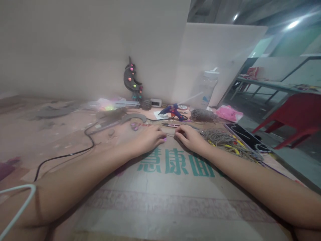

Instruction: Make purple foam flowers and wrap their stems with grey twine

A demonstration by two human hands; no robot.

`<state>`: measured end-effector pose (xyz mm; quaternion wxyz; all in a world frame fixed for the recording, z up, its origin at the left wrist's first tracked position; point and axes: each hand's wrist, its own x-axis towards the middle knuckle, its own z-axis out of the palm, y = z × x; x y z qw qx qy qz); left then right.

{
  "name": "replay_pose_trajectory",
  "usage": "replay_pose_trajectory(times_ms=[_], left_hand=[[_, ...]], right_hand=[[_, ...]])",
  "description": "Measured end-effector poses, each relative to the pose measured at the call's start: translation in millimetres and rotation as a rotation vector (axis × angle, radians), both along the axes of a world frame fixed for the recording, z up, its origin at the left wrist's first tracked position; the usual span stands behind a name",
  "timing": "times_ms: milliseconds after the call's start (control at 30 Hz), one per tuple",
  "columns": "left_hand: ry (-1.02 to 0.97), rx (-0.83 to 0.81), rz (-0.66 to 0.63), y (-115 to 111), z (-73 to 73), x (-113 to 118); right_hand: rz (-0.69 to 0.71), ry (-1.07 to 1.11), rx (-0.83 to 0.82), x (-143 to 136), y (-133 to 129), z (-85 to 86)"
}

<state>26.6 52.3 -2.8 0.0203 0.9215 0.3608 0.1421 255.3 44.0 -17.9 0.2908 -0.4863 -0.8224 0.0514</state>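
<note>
My left hand (pixel 151 138) is closed, its fingertips together on a small purple piece (pixel 165 139) at the middle of the table. Just to its right, my right hand (pixel 190 136) has its thumb and fingers pressed together; what they hold is too small to name. A thin grey cord (pixel 170 135) shows in the gap between the two hands. Beyond them lies a pair of tweezers or small scissors (pixel 170 125), and behind that a blue glue gun (pixel 173 111) with a red light. Green printed characters (pixel 175 161) mark the sheet below my hands.
A grey moon ornament (pixel 130 78) leans on the back wall. A clear bottle (pixel 208 88), grey yarn (pixel 202 115) and a pink bag (pixel 229 113) stand back right. Tangled cords (pixel 218 137) lie beside a phone (pixel 242 134). A black cable (pixel 65 155) crosses the left side.
</note>
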Motion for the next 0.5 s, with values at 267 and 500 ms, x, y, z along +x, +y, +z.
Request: replay_pose_trajectory(times_ms=[267,500], left_hand=[[-0.019,-0.015,-0.007,2.3,-3.2,0.2],[-0.026,0.043,-0.077,3.5,-7.7,-2.5]], right_hand=[[0.009,0.009,-0.019,0.6,-0.9,-0.1],[0.021,0.009,-0.022,0.9,0.1,-0.9]])
